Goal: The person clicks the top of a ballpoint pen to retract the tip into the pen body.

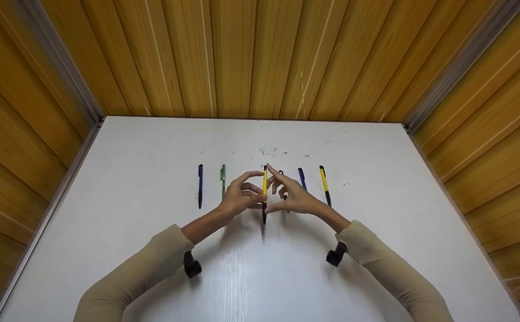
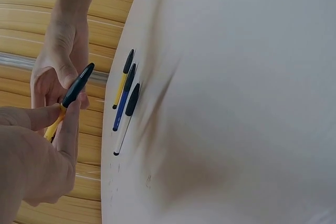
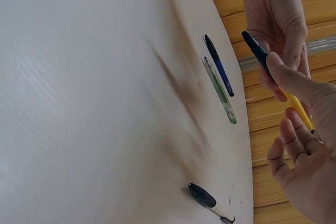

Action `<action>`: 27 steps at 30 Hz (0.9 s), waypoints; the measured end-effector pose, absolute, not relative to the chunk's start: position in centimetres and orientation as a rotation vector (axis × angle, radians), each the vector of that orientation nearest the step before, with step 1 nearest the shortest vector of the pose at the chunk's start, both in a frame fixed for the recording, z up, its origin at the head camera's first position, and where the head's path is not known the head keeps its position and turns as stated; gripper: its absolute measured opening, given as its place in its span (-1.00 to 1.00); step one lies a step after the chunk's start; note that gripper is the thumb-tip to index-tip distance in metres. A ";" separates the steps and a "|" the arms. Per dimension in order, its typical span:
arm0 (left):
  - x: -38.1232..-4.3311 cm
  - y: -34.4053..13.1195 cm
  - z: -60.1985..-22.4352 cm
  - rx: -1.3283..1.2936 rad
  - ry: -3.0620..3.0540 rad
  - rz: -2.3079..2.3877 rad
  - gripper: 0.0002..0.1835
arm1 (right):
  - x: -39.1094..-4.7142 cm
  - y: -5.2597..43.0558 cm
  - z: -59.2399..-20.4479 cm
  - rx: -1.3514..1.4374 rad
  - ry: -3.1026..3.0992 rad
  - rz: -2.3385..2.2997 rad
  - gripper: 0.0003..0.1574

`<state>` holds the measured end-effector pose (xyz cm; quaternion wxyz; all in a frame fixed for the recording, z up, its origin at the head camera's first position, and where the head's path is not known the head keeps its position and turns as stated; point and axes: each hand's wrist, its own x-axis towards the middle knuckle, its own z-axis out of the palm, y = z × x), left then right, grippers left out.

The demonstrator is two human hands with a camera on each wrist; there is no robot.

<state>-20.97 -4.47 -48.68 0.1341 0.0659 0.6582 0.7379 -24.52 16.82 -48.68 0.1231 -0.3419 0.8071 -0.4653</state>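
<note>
A yellow pen [image 1: 265,183] with a black capped end is held above the table between both hands, its black end toward me. My left hand [image 1: 240,197] pinches it around the middle with thumb and fingers. From the other side, the right hand [image 1: 296,197] holds it lengthwise, thumb at the black end and index finger at the far end. The right hand's other fingers [image 3: 294,142] are loosely bent, off the pen. In the left wrist view, the black end [image 2: 79,83] points up and to the right.
Left of the hands lie a dark blue pen [image 1: 200,185] and a green pen [image 1: 223,173]. To the right lie a white pen [image 2: 126,124] with a black end, a blue pen [image 1: 302,178] and another yellow pen [image 1: 325,184]. The white table [image 1: 152,147] meets wood-patterned walls [image 1: 233,58].
</note>
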 end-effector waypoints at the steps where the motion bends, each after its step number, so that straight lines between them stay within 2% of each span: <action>1: -21.0 -4.5 -48.7 0.192 1.906 2.138 -0.29 | -24.5 16.8 -48.7 -0.994 2.351 -1.360 0.47; 13: -21.0 -4.6 -48.9 0.206 1.872 2.148 -0.28 | -24.7 17.3 -48.7 -0.952 2.312 -1.385 0.30; 22: -21.6 -5.0 -48.9 0.164 1.930 2.096 -0.29 | -23.6 18.1 -46.5 -0.925 2.297 -1.409 -0.06; 27: -22.2 -5.2 -48.9 0.138 1.954 2.091 -0.29 | -24.3 19.4 -47.9 -0.925 2.348 -1.426 -0.24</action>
